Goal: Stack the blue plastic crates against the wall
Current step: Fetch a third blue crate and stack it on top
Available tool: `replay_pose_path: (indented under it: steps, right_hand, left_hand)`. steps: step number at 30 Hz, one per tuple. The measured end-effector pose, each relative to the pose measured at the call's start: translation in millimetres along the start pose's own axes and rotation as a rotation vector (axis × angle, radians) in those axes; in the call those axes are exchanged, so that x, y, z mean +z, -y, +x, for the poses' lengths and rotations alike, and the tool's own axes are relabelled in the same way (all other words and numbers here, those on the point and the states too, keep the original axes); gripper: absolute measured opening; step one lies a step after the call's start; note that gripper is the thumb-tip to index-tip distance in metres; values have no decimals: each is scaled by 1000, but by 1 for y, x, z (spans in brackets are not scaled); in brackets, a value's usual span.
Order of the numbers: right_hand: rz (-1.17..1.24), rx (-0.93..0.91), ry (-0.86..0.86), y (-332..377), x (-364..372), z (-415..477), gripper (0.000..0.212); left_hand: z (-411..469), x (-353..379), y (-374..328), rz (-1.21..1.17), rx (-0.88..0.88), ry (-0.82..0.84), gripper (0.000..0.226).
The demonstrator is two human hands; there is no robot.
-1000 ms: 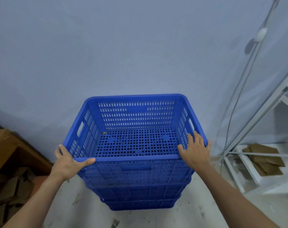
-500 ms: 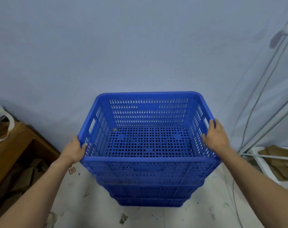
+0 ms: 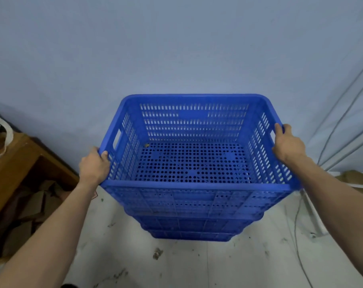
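Observation:
A stack of blue perforated plastic crates stands on the floor against the pale wall (image 3: 176, 48). The top crate (image 3: 197, 187) is empty and nested in the crates below (image 3: 193, 233). My left hand (image 3: 94, 166) grips the top crate's left rim near the front corner, fingers curled over the edge. My right hand (image 3: 287, 143) grips the right rim beside the handle slot, thumb over the edge. Both forearms reach in from the bottom corners.
A wooden table (image 3: 12, 163) with a white bag (image 3: 0, 140) stands at the left, cardboard scraps (image 3: 31, 206) beneath it. White cables (image 3: 342, 121) and a white frame (image 3: 313, 213) with cardboard (image 3: 357, 177) are at the right. The floor (image 3: 186, 265) in front is dirty.
Both hands slid from the front corners of the top crate back along its side rims. The view has come closer and shifted left, so the stack sits more to the right.

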State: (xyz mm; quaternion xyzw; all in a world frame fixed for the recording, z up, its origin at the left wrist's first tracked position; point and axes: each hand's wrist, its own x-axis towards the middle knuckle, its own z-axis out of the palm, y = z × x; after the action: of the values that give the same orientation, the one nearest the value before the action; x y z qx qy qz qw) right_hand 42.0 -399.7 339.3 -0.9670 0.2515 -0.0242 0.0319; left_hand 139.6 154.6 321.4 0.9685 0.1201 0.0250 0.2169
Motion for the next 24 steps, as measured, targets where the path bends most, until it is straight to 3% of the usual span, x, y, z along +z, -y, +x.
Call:
replay_pose_path:
  steps: [4, 8, 14, 17, 20, 22, 24]
  right_hand:
    - [29, -11, -17, -2, 5, 1, 61]
    - [42, -21, -21, -7, 9, -6, 68]
    - [226, -20, 21, -14, 5, -31, 72]
    - [254, -27, 25, -20, 9, -44, 67]
    - [263, -71, 32, -30, 13, -62, 58]
    - [263, -91, 48, -38, 16, -76, 61]
    - [253, -75, 82, -41, 16, -89, 65]
  left_hand:
    - [2, -1, -1, 34, 25, -9, 36]
    - [-3, 1, 2, 26, 19, -10, 36]
    - [-10, -2, 1, -24, -8, -35, 38]
    - [-22, -4, -4, 7, 132, -151, 34]
    - [-35, -5, -7, 20, 245, -135, 28]
    - [-37, -4, -3, 67, 277, -57, 40]
    - [-37, -4, 2, 185, 283, 63, 69]
